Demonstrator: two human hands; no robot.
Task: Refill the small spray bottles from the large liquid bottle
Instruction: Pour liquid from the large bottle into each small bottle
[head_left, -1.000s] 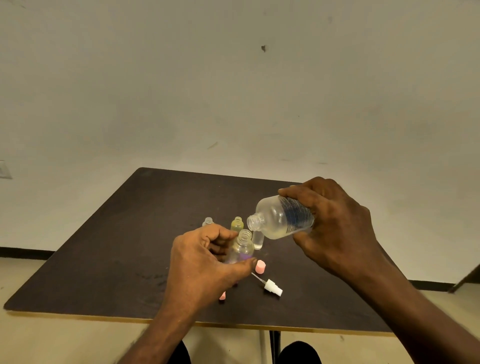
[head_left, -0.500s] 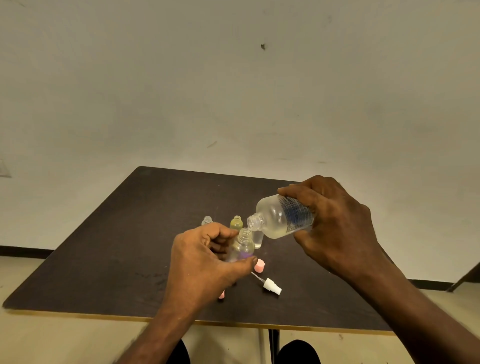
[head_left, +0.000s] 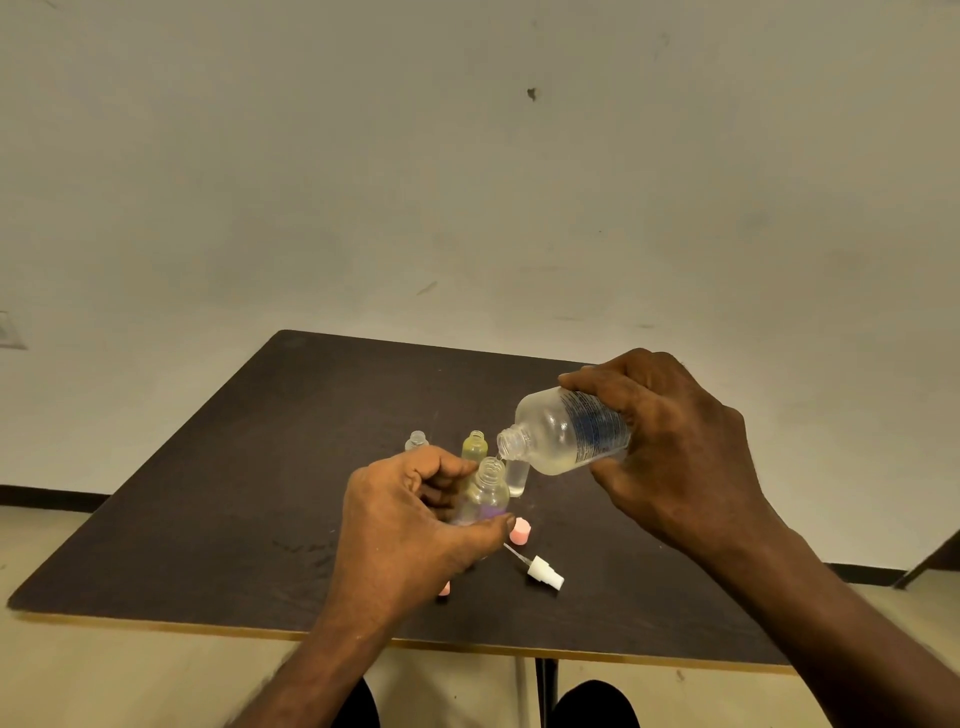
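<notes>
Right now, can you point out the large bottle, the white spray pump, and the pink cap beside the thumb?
large bottle (head_left: 566, 431), head view, on its clear body left of the label.
white spray pump (head_left: 543, 570), head view, on its white head.
pink cap (head_left: 520, 533), head view, on its top face.

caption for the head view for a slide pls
Right hand tips the large bottle over a small bottle held by the left hand.

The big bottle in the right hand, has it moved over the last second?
Yes. The big bottle has tipped down and left; its mouth now sits just above the small bottle, nearer the yellow bottle on the table.
</notes>
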